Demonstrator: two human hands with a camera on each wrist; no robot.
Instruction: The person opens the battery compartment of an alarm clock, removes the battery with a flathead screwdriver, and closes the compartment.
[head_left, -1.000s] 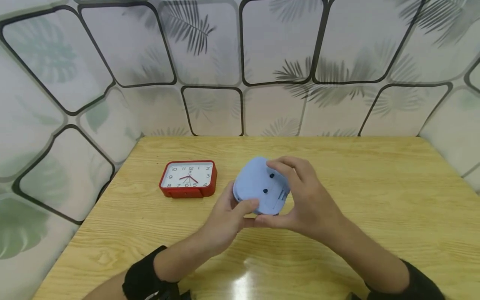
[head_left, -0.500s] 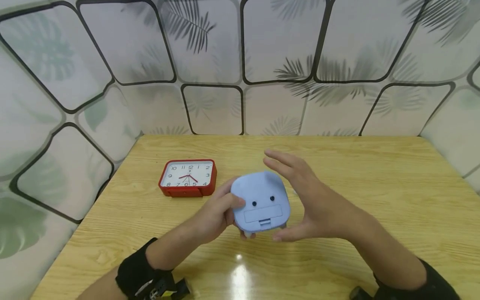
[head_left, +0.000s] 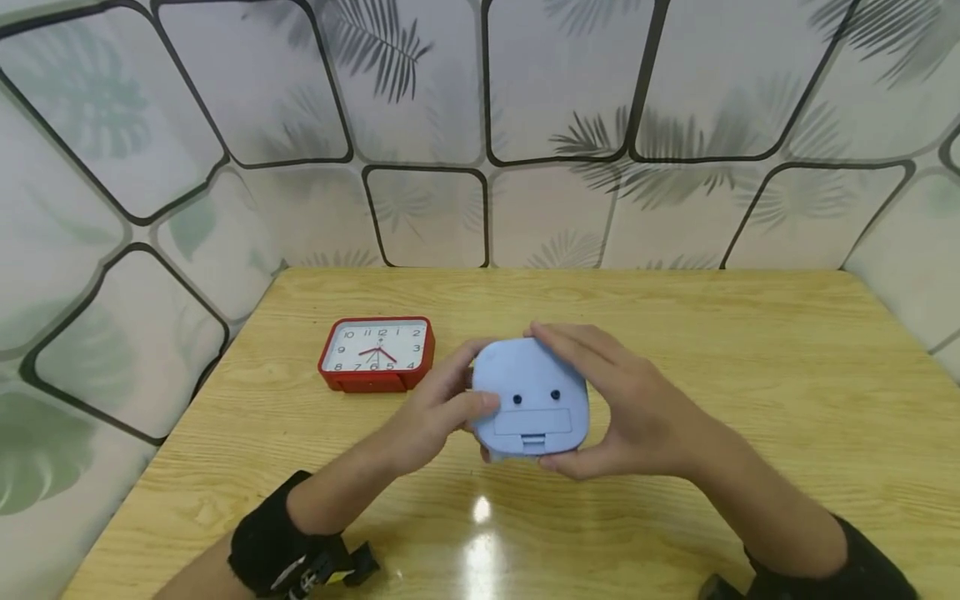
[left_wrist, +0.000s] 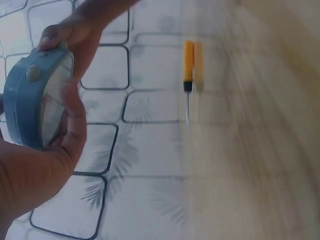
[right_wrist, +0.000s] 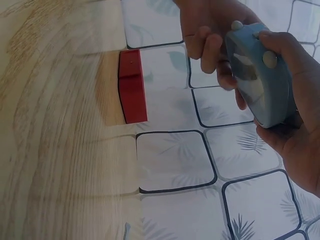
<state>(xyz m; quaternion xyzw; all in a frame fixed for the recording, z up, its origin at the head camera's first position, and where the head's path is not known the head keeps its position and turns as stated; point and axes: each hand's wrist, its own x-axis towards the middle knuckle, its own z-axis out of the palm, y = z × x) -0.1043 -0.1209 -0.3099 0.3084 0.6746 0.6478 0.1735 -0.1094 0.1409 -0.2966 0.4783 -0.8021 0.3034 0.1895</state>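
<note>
Both hands hold a light blue alarm clock (head_left: 528, 371) above the table, its back turned to the head view. Two black knobs and a battery cover (head_left: 532, 422) show on that back. My left hand (head_left: 420, 425) grips one side, thumb on the back and fingers over the glass face, as the left wrist view shows. My right hand (head_left: 637, 408) spans the other side, fingers at one edge and thumb at the opposite edge. Rounded buttons or feet (right_wrist: 270, 59) stick out from the rim. The dial is partly hidden by fingers.
On the wooden table (head_left: 750, 358), a red alarm clock (head_left: 377, 354) sits left of the hands, dial up. A screwdriver (left_wrist: 188, 65) with an orange handle lies on the table in the left wrist view. A patterned wall (head_left: 547, 208) rises behind the table.
The blue alarm clock has turned from a slant to nearly level, battery cover toward me. My right hand came off it half a second ago and now grips it again. The red clock stays put.
</note>
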